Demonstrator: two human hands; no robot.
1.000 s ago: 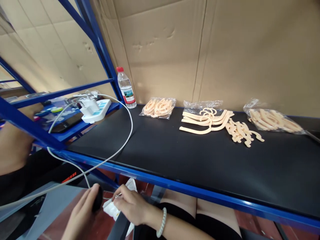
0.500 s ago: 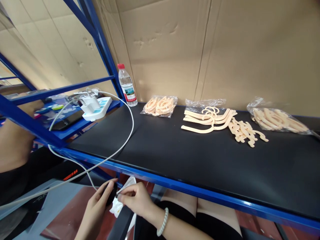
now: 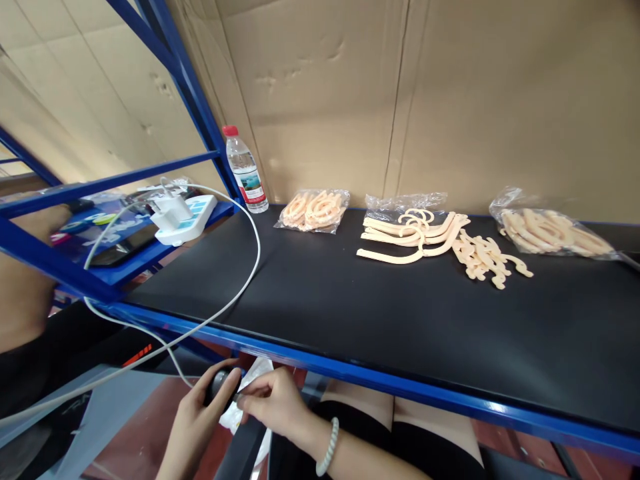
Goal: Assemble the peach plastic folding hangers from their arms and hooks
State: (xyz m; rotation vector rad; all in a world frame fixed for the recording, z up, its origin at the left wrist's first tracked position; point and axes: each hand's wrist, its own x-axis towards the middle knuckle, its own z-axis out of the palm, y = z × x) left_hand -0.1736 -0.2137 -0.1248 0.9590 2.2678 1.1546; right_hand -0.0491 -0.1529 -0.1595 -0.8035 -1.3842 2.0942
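Below the front edge of the bench, my left hand (image 3: 196,417) is wrapped round a small black object (image 3: 219,385). A white cable (image 3: 227,307) runs up from it to a white charger (image 3: 169,212) on a power strip (image 3: 186,227). My right hand (image 3: 273,402), with a pale bead bracelet at the wrist, pinches at the near end of that black object. A crumpled white wrapper (image 3: 255,373) lies just behind both hands. What the right fingers pinch is too small to make out.
A black bench top (image 3: 390,327) with a blue front rail carries a water bottle (image 3: 243,171), two bags of peach plastic parts (image 3: 314,211) (image 3: 547,231) and loose peach hangers (image 3: 425,237). Cardboard walls stand behind. Another person's arm (image 3: 23,293) is at left.
Both hands rose slightly and came closer together on the black object. The view shifted a little, so the bench items sit further left in the picture.
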